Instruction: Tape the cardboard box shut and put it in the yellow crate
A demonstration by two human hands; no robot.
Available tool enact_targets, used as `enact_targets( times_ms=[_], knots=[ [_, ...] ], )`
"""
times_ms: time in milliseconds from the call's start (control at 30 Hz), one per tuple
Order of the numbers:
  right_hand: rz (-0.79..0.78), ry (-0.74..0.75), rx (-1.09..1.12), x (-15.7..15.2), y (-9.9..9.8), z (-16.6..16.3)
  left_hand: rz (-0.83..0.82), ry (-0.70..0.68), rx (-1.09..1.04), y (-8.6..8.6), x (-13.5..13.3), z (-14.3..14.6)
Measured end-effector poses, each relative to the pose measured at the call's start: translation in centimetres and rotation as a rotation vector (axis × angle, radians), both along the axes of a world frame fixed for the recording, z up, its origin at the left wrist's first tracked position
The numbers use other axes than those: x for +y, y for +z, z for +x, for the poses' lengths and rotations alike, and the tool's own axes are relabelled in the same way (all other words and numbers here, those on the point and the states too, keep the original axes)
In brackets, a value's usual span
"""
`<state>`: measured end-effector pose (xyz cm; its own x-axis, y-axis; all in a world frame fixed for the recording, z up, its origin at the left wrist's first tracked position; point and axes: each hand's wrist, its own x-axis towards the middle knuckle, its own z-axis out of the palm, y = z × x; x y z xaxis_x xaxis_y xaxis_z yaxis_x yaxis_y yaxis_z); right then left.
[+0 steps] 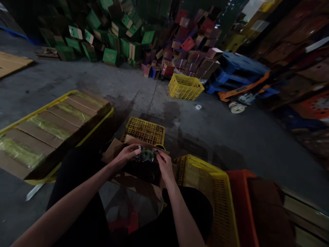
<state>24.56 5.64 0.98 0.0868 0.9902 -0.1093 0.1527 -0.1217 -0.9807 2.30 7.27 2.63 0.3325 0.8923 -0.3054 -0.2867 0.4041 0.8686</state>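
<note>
Between my two hands is a small, shiny plastic-wrapped pack with dark green contents that I cannot make out. My left hand pinches its left end. At the other end, my right hand grips it with thumb and fingers. Both hands are above an open cardboard box between my knees, its flaps spread outward. The inside of the box is too dark to read. Just beyond the box, a yellow crate shows its gridded face, with a round yellow-rimmed item near its corner.
Taped cartons fill a yellow-edged holder on my left. A yellow crate and an orange crate stand close on my right. Farther off are another yellow crate, an orange pallet jack, blue pallets and heaped green boxes.
</note>
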Motion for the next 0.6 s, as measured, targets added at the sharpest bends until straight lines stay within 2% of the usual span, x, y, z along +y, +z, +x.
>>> enact_targets(
  times_ms=[200,367,500,600],
  knots=[
    [-0.035,0.026,-0.032,-0.2,0.6,-0.2,0.081,-0.1,-0.014,-0.2,-0.4,0.0],
    [-0.072,0.019,0.039,-0.7,2.1,-0.5,-0.095,-0.036,-0.052,-0.9,-0.2,0.0],
    [0.011,0.149,0.035,-0.8,3.0,-0.6,-0.114,0.067,-0.07,-1.0,0.0,-0.1],
    [0.065,0.206,-0.039,-0.6,3.0,-0.6,-0.127,0.048,-0.099,-0.7,0.0,-0.1]
  ],
)
